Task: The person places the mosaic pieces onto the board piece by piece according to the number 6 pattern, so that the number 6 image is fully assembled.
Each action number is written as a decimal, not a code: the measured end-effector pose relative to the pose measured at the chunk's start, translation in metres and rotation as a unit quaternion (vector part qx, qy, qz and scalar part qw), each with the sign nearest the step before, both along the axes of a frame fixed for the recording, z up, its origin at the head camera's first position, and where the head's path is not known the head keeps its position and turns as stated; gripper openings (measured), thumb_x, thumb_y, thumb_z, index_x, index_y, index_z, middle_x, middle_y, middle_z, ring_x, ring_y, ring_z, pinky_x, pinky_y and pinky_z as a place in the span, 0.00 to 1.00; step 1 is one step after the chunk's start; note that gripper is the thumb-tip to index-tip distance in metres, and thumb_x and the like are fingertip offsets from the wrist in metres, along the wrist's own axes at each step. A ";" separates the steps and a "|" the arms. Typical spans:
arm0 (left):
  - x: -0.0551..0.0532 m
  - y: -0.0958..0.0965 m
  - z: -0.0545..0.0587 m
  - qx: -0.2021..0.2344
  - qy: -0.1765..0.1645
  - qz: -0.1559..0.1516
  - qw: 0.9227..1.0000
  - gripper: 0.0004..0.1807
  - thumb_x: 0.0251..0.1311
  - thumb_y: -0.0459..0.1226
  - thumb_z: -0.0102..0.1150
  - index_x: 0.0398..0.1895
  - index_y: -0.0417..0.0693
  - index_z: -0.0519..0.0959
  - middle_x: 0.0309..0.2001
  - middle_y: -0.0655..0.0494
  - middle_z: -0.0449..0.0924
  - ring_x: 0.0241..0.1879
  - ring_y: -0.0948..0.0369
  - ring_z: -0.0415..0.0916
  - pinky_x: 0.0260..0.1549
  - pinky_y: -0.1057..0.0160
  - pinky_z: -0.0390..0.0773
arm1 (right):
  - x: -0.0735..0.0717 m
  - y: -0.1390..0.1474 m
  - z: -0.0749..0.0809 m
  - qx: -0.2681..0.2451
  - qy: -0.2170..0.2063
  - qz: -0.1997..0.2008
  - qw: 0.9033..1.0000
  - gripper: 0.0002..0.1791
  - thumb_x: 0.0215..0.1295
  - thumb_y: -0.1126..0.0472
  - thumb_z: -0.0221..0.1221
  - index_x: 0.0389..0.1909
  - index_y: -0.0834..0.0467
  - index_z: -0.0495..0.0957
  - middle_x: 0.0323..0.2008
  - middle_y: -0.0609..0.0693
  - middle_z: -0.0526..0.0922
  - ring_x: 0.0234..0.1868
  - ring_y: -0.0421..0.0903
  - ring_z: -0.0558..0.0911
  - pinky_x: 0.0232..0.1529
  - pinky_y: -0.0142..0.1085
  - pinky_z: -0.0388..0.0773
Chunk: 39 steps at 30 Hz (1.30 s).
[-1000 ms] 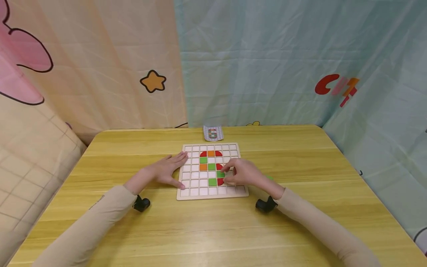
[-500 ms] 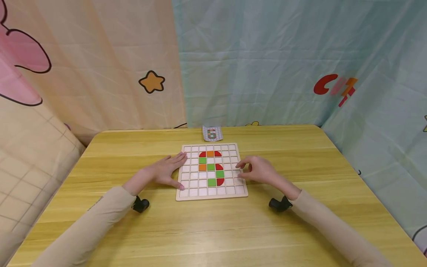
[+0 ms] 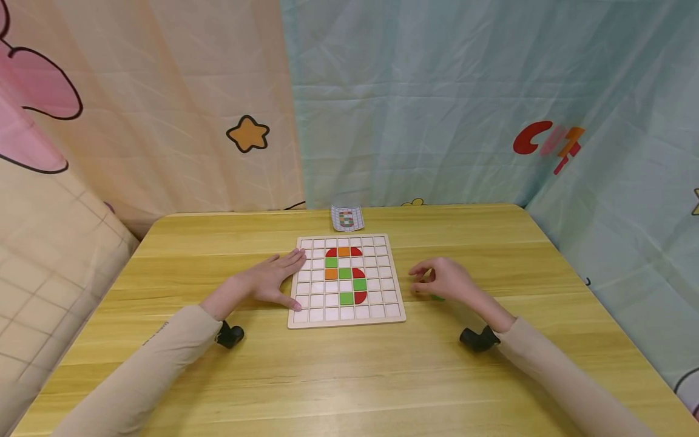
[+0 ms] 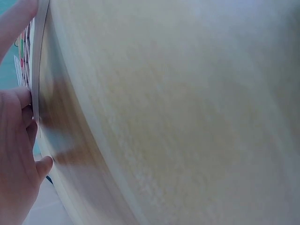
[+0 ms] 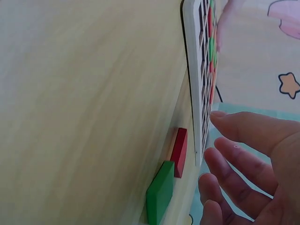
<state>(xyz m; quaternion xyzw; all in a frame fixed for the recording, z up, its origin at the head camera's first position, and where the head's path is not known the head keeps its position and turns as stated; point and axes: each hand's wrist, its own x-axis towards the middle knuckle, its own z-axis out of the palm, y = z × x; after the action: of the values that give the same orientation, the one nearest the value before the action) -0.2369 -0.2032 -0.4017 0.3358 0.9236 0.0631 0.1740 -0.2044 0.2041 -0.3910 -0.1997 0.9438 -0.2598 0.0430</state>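
A wooden grid board (image 3: 346, 325) lies flat on the table, with red, orange and green pieces in some of its squares. My left hand (image 3: 275, 278) rests with spread fingers on the board's left edge. To the right of the board my right hand (image 3: 443, 280) hovers, fingers loosely bent, nothing between them. A green block (image 3: 438, 298) shows partly from under that hand. In the right wrist view the green block (image 5: 160, 193) and a red block (image 5: 179, 153) lie on the table beside the board, apart from the fingers.
Behind the board sits a small card (image 3: 347, 219) printed with a coloured pattern on a grid. Printed curtains (image 3: 437, 109) hang along the back and sides of the wooden table (image 3: 349, 382).
My right hand has left the pieces at the board's lower middle and moved right, past the board's edge, to the loose blocks. The left hand stays in place.
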 end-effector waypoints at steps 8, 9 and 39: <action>0.001 0.000 0.002 -0.002 0.001 0.001 1.000 0.64 0.48 0.68 0.59 0.76 0.40 0.41 0.78 0.45 0.34 0.77 0.49 0.34 0.73 0.41 0.42 | 0.002 0.009 -0.002 0.008 -0.016 -0.018 1.000 0.16 0.53 0.55 0.70 0.43 0.55 0.85 0.32 0.45 0.86 0.21 0.35 0.76 0.22 0.30 0.71; 0.001 0.000 0.002 -0.002 0.001 0.002 1.000 0.64 0.48 0.68 0.59 0.76 0.40 0.41 0.78 0.45 0.34 0.77 0.49 0.34 0.73 0.41 0.42 | 0.002 0.009 -0.002 0.009 -0.018 -0.019 1.000 0.16 0.53 0.55 0.70 0.43 0.55 0.85 0.32 0.45 0.86 0.22 0.35 0.77 0.23 0.30 0.71; 0.001 0.001 0.001 -0.004 -0.003 0.002 1.000 0.64 0.48 0.69 0.58 0.77 0.42 0.40 0.78 0.47 0.32 0.77 0.50 0.32 0.73 0.42 0.41 | -0.001 0.006 -0.007 0.027 -0.005 -0.017 0.999 0.18 0.51 0.52 0.71 0.41 0.56 0.85 0.34 0.46 0.86 0.30 0.37 0.79 0.33 0.34 0.75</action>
<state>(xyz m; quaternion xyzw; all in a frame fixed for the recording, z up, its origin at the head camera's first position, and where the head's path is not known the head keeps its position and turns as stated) -0.2364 -0.2023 -0.4004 0.3327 0.9240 0.0609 0.1782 -0.2051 0.2103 -0.3981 -0.1808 0.9537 -0.2356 0.0482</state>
